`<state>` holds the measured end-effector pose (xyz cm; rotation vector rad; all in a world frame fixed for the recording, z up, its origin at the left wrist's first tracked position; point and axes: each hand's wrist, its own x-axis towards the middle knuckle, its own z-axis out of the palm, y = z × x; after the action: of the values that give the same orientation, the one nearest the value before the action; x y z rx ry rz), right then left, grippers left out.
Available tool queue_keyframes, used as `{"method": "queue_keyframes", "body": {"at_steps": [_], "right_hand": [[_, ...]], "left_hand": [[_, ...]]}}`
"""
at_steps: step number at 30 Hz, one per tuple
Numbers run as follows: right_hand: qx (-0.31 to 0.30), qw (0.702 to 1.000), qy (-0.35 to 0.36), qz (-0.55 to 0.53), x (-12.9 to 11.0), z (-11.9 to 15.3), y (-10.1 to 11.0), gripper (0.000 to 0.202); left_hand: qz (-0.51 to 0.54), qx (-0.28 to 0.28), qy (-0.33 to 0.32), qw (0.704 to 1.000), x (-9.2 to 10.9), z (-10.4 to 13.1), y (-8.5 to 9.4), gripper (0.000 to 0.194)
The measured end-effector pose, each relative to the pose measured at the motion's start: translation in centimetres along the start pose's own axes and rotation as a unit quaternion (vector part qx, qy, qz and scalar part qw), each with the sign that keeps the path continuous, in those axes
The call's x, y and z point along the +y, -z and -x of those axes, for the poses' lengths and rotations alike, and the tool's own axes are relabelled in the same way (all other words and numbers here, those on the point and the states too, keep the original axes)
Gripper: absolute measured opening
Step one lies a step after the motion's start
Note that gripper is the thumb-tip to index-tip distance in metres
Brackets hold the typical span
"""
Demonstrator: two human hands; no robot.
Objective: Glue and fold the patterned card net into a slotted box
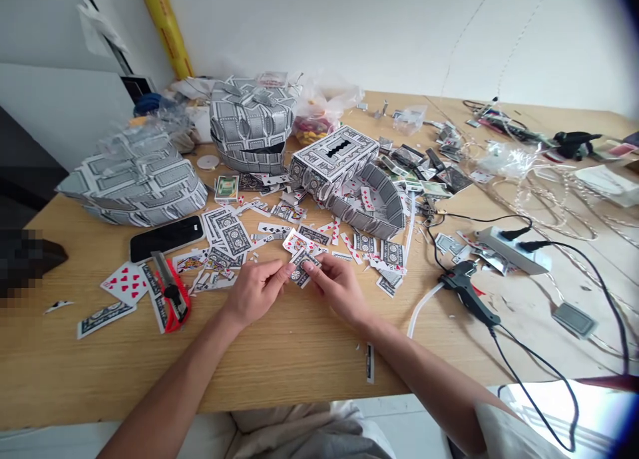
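A playing card (300, 270), patterned back up, is pinched between both hands above the near middle of the table. My left hand (257, 287) grips its left edge with thumb and fingers. On the opposite edge, the thumb and fingers of my right hand (339, 286) are closed. Just beyond lie a face card (299, 243) and several cut card strips. To the left, a red utility knife (172, 293) rests partly over a card piece, near a ten of hearts (124, 283). A black hot glue gun (469, 293) lies right of my right hand.
Woven card structures (137, 179) and a patterned card box (337, 156) stand toward the back, with a curved card tray (372, 199) beside it. A phone (167, 238) lies left. A power strip (514, 249), cords and tangled string (564, 199) spread across the right side.
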<state>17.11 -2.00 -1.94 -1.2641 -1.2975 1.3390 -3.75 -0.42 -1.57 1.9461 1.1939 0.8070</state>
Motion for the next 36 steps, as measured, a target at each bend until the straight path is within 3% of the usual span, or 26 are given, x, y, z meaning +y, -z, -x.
{"method": "queue_keyframes", "body": {"at_steps": [5,11,17,21,24,28,33,36], "right_hand": [[-0.013,0.999,0.031,0.008,0.0,0.0,0.3,0.051],[-0.029,0.999,-0.027,-0.028,-0.5,0.1,0.1,0.05],[-0.018,0.997,-0.04,-0.058,-0.4,-0.1,0.0,0.049],[0.03,0.998,-0.004,-0.059,0.4,-0.5,0.3,0.047],[0.067,0.996,0.023,-0.047,0.9,-0.7,0.4,0.048],[0.073,0.996,0.03,-0.044,1.2,-0.7,0.3,0.042],[0.068,0.996,0.03,-0.041,1.4,-0.6,0.2,0.035],[0.067,0.997,0.03,-0.037,1.5,-0.7,0.3,0.033]], "left_hand": [[0.011,0.007,0.007,1.0,-0.1,-0.2,-0.1,0.05],[0.048,-0.004,0.023,0.999,-0.3,-0.2,-0.4,0.049],[-0.043,0.008,-0.024,0.999,-0.3,-0.2,0.1,0.049],[-0.136,0.086,-0.025,0.987,-1.1,-0.5,1.1,0.044],[-0.225,0.154,0.015,0.962,-2.5,-1.0,2.4,0.035],[-0.316,0.194,0.074,0.926,-4.6,-1.3,3.6,0.029],[-0.354,0.172,0.11,0.913,-6.2,-1.0,3.5,0.063],[-0.344,0.155,0.123,0.918,-6.2,-1.0,3.4,0.07]]}}
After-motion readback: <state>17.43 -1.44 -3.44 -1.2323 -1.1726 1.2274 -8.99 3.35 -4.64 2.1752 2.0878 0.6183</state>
